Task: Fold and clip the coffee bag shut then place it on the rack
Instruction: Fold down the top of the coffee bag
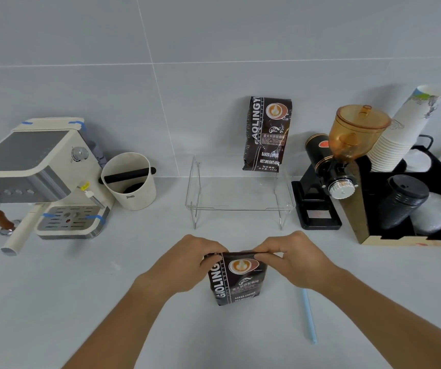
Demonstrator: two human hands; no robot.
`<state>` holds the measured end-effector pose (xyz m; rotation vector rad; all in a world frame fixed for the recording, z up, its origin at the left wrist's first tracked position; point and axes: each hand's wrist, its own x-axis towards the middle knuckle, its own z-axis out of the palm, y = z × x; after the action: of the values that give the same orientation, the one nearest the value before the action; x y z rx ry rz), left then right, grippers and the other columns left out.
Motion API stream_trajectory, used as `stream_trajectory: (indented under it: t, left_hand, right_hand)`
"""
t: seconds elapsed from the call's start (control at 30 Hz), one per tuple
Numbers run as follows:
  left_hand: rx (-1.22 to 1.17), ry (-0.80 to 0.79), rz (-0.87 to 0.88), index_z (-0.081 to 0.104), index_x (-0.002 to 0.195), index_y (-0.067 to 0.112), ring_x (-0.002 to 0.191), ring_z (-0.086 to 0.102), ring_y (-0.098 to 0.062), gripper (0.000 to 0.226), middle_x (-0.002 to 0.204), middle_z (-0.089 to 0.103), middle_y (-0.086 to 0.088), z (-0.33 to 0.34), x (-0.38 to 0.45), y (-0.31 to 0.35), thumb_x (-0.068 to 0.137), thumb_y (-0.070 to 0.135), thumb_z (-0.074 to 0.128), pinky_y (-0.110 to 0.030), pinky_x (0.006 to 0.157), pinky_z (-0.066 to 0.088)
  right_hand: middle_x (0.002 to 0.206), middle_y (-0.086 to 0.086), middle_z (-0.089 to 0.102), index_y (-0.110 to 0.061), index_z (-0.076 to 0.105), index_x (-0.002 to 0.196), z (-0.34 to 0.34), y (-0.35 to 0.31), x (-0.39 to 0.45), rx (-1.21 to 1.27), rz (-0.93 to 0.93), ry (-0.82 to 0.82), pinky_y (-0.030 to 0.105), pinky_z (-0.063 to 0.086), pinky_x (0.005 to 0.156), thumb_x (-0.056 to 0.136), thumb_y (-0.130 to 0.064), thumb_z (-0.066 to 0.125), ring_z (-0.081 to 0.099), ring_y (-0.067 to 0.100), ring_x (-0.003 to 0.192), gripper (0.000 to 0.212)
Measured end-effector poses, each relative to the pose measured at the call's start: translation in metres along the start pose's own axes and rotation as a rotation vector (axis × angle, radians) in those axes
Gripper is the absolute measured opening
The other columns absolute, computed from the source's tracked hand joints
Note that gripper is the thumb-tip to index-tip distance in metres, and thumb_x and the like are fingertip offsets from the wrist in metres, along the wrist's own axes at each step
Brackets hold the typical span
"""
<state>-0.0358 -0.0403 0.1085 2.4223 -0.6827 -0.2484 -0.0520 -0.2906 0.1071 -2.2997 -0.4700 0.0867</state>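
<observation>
2 hands, my left hand [190, 258] and right hand [291, 258], pinch the coffee bag [236, 280] top on the counter, fold underway, blue clip [309, 315] unused, rack [240, 193] placement remaining.

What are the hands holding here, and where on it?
Both the left hand and the right hand pinch the folded top edge of the coffee bag, which stands upright on the counter.
</observation>
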Motion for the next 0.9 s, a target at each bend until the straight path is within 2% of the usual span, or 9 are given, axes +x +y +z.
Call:
stream_trajectory:
  t: [0.07, 0.13, 0.27, 0.33, 0.47, 0.57, 0.73, 0.83, 0.9]
  left_hand:
    - [-0.014, 0.048, -0.013, 0.071, 0.104, 0.026, 0.083, 0.068, -0.008, 0.019, 0.095, 0.077, 0.008, 0.002, 0.001, -0.002, 0.093, 0.018, 0.056, -0.035, 0.075, 0.056]
    - [-0.02, 0.084, -0.008, 0.072, 0.103, 0.024, 0.083, 0.068, -0.007, 0.018, 0.095, 0.077, 0.008, 0.004, 0.002, -0.001, 0.093, 0.018, 0.058, -0.033, 0.076, 0.056]
    - [-0.03, 0.145, -0.016, 0.073, 0.1, 0.02, 0.08, 0.067, -0.007, 0.017, 0.092, 0.077, 0.007, 0.008, 0.005, 0.001, 0.093, 0.016, 0.058, -0.03, 0.073, 0.056]
    - [-0.049, 0.179, -0.029, 0.073, 0.099, 0.019, 0.08, 0.067, -0.007, 0.017, 0.091, 0.077, 0.007, 0.01, 0.005, 0.001, 0.092, 0.014, 0.059, -0.026, 0.072, 0.055]
    - [-0.082, 0.226, -0.036, 0.073, 0.099, 0.016, 0.087, 0.062, 0.0, 0.015, 0.085, 0.071, 0.014, 0.016, 0.002, -0.003, 0.091, 0.012, 0.061, -0.013, 0.071, 0.051]
    - [-0.115, 0.267, -0.055, 0.072, 0.101, 0.015, 0.092, 0.06, 0.003, 0.015, 0.087, 0.067, 0.019, 0.023, -0.002, -0.006, 0.09, 0.011, 0.062, -0.008, 0.073, 0.05]
    - [-0.19, 0.342, -0.098, 0.071, 0.104, 0.018, 0.096, 0.062, -0.001, 0.018, 0.092, 0.071, 0.013, 0.033, -0.005, -0.007, 0.09, 0.011, 0.061, -0.015, 0.077, 0.053]
    - [-0.286, 0.389, -0.16, 0.062, 0.104, 0.036, 0.095, 0.061, 0.006, 0.027, 0.093, 0.069, 0.021, 0.036, -0.007, -0.002, 0.09, 0.012, 0.061, -0.009, 0.071, 0.052]
    - [-0.375, 0.401, -0.229, 0.052, 0.097, 0.045, 0.095, 0.061, 0.007, 0.032, 0.1, 0.063, 0.026, 0.037, -0.008, 0.002, 0.089, 0.015, 0.062, -0.007, 0.064, 0.051]
  right_hand:
    - [0.077, -0.017, 0.074, -0.019, 0.079, 0.089, 0.003, 0.002, 0.0, 0.054, 0.049, 0.07, 0.015, 0.051, 0.059, 0.084, -0.017, 0.072, 0.068, 0.004, 0.066, 0.009]
    - [0.074, -0.021, 0.073, -0.02, 0.079, 0.086, 0.005, 0.005, -0.001, 0.097, 0.1, 0.108, 0.018, 0.054, 0.067, 0.082, -0.017, 0.074, 0.07, 0.003, 0.073, 0.007]
    - [0.082, -0.032, 0.068, -0.02, 0.078, 0.094, 0.0, 0.011, -0.003, 0.117, 0.1, 0.107, 0.009, 0.052, 0.08, 0.083, -0.016, 0.073, 0.069, -0.006, 0.085, 0.013]
    - [0.089, -0.026, 0.07, -0.02, 0.077, 0.099, -0.009, 0.017, -0.006, 0.144, 0.133, 0.142, 0.004, 0.048, 0.083, 0.084, -0.017, 0.072, 0.067, -0.012, 0.087, 0.017]
    - [0.089, -0.019, 0.069, -0.024, 0.074, 0.103, -0.026, 0.049, -0.025, 0.055, 0.316, 0.234, -0.006, 0.041, 0.071, 0.087, -0.02, 0.068, 0.063, -0.016, 0.079, 0.018]
    - [0.085, -0.014, 0.067, -0.021, 0.072, 0.106, -0.031, 0.087, -0.048, -0.124, 0.498, 0.255, 0.0, 0.04, 0.061, 0.092, -0.023, 0.061, 0.062, 0.001, 0.076, 0.018]
    - [0.106, 0.0, 0.073, -0.018, 0.07, 0.112, -0.019, 0.142, -0.084, -0.228, 0.682, 0.145, 0.023, 0.047, 0.081, 0.091, -0.022, 0.059, 0.06, 0.012, 0.084, 0.024]
    - [0.107, -0.001, 0.07, -0.021, 0.07, 0.109, -0.005, 0.163, -0.1, -0.277, 0.751, 0.015, 0.027, 0.048, 0.083, 0.09, -0.025, 0.06, 0.061, 0.015, 0.09, 0.022]
    - [0.098, 0.0, 0.068, -0.023, 0.07, 0.095, 0.003, 0.169, -0.108, -0.322, 0.782, -0.069, 0.029, 0.051, 0.078, 0.089, -0.025, 0.057, 0.061, 0.018, 0.089, 0.014]
